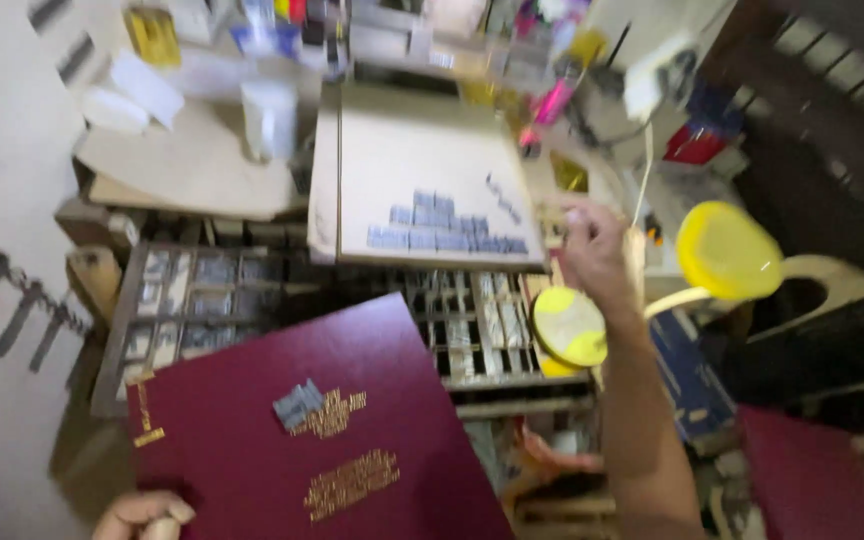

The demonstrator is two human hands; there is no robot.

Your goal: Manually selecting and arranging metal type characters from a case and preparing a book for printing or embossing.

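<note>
Left hand [142, 517] gripping maroon cover [312, 430] at its lower-left corner, over the type case [202, 300]. Right hand [592, 245] raised beside tray [422, 180] edge; grasp cannot be told. Yellow lid [569, 327] just below.
</note>
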